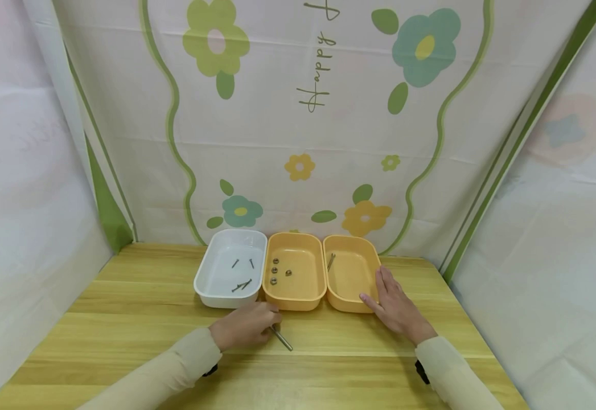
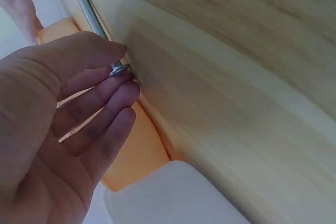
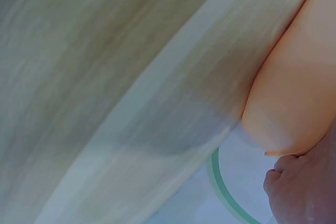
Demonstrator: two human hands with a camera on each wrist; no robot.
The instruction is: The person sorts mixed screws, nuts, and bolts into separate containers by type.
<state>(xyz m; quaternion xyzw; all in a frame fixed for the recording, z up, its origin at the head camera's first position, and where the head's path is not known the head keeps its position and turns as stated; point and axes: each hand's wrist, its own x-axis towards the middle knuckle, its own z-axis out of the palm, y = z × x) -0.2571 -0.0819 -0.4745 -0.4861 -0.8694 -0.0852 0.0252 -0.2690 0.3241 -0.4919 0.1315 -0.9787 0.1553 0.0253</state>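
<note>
My left hand [image 1: 246, 326] is low over the table in front of the white and middle trays. It pinches a long metal bolt [image 1: 282, 338] between thumb and fingers. In the left wrist view the bolt's threaded shank [image 2: 90, 11] points away from the hand, its flanged head at the fingertips. My right hand [image 1: 400, 310] rests on the near right corner of the right orange tray [image 1: 351, 306], fingers extended along its side and thumb at the front rim. A single screw [image 1: 331, 261] lies inside that tray, by its left wall.
A white tray [image 1: 221, 300] holds several screws [image 1: 251, 263]. Beside it, the middle orange tray [image 1: 294, 304] contains several nuts [image 1: 274, 270]. All three trays stand in a row at the back of the wooden table [image 1: 338, 376], against a flowered cloth [image 1: 257, 131]. Cloth walls flank both sides.
</note>
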